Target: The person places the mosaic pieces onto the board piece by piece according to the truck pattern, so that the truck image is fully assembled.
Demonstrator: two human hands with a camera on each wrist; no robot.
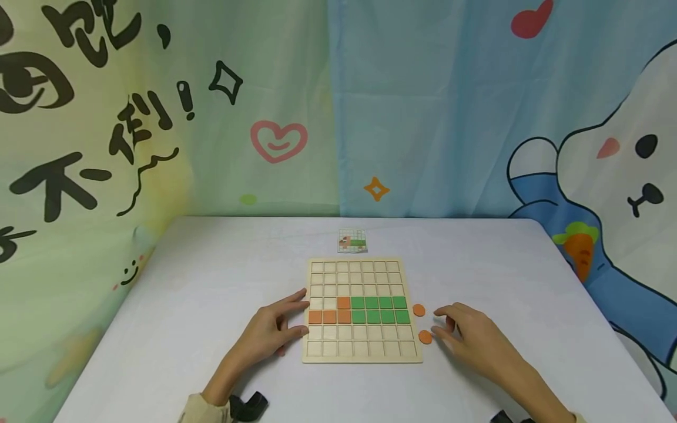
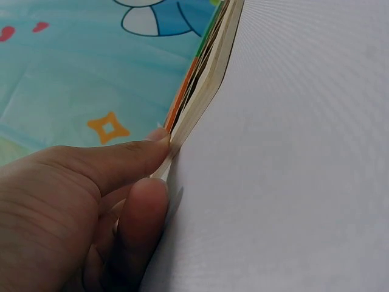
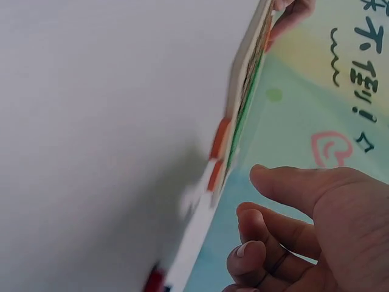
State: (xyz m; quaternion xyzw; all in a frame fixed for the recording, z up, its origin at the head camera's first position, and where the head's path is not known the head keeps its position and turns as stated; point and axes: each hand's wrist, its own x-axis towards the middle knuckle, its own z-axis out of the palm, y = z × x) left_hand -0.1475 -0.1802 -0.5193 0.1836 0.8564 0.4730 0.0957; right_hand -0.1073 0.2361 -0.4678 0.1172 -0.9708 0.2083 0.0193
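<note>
A pale wooden grid board [image 1: 362,360] lies flat on the table. Two of its rows carry tiles: orange tiles [image 1: 329,317] at left, green tiles [image 1: 372,302] at right. Thumb and fingertips of my left hand [image 1: 268,330] touch the board's left edge, and the left wrist view shows them right at the board's side [image 2: 214,78]. To the right of the board lie two orange discs, a far disc [image 1: 419,309] and a near disc [image 1: 425,337]. My right hand [image 1: 478,338] hovers just beside them with thumb and bent fingers apart, holding nothing.
Behind the board lies a small picture card [image 1: 351,241] with a similar orange and green pattern. White cloth covers the table [image 1: 238,252]. A printed curtain [image 1: 423,117] hangs at the table's back edge. Something red and blurred [image 3: 155,278] appears low in the right wrist view.
</note>
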